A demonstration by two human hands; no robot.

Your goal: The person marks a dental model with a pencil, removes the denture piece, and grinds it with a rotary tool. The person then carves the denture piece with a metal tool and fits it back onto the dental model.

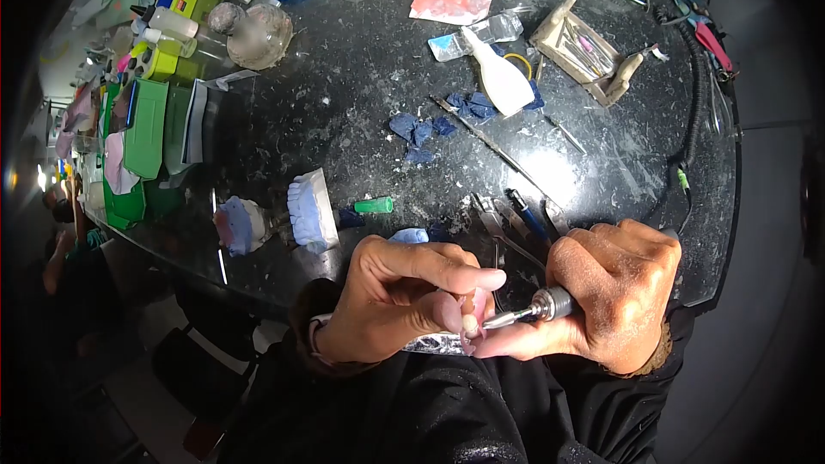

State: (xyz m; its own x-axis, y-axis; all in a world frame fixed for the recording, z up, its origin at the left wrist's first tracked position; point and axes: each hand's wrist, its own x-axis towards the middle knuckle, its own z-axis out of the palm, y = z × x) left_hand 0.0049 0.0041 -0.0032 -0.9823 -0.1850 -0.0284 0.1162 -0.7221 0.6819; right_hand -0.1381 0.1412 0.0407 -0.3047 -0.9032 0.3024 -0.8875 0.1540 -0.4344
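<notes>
At the table's front edge, my left hand (pixel 400 296) pinches a small pink denture piece (pixel 469 325) with a whitish tooth on it. Thumb and fingers cover part of the piece. My right hand (pixel 614 296) is wrapped round a metal rotary handpiece (pixel 554 302), whose pointed bur (pixel 507 319) reaches to the piece; whether it touches, I cannot tell. My right thumb lies below the bur, close to the pink edge. Left of my hands stand a blue-and-white dental cast (pixel 311 210) and a second blue cast (pixel 242 225) with a pink part.
Several metal tools (pixel 516 219) lie just beyond my hands. Farther off are a long thin rod (pixel 490 146), blue scraps (pixel 417 133), a white bottle (pixel 501 77) and a wooden tool holder (pixel 584 51). Green bins (pixel 146 133) stand left; a black cord (pixel 694 86) hangs right. Another person sits far left.
</notes>
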